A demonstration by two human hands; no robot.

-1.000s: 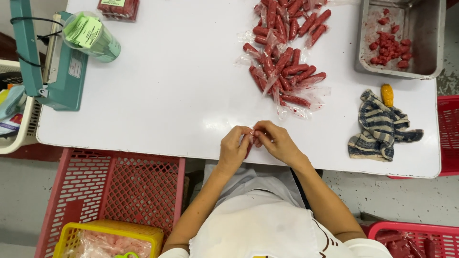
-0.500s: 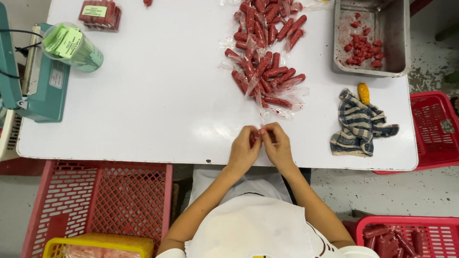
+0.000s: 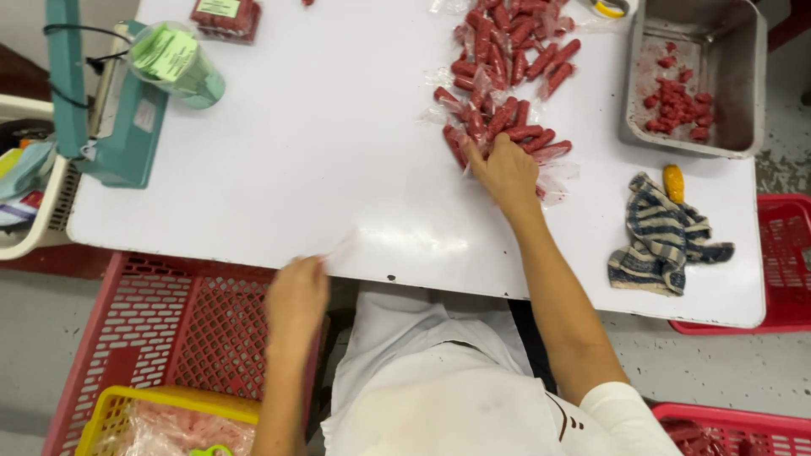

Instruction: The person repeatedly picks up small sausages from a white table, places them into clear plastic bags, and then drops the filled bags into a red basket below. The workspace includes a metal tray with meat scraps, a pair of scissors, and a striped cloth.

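Observation:
A heap of red sausages in clear wrappers (image 3: 507, 76) lies on the white table (image 3: 338, 169). My right hand (image 3: 505, 171) rests on the near end of that heap, fingers spread over the sausages. My left hand (image 3: 296, 295) is off the table's front edge, over the red crate (image 3: 169, 329), pinching a thin clear wrapper (image 3: 338, 249) that sticks up toward the table. A metal tray (image 3: 726, 101) at the far right holds small red peeled pieces.
A striped cloth (image 3: 663, 236) and a small orange object (image 3: 673, 182) lie at the right. A teal sealing machine (image 3: 101, 127), a green bottle (image 3: 182, 63) and a packed sausage pack (image 3: 226, 17) stand at the left. A yellow basket (image 3: 160, 422) of wrappers sits below.
Both hands were together at the table's front edge. Now my right hand has reached forward onto the sausage heap and my left hand has dropped left over the red crate with a wrapper.

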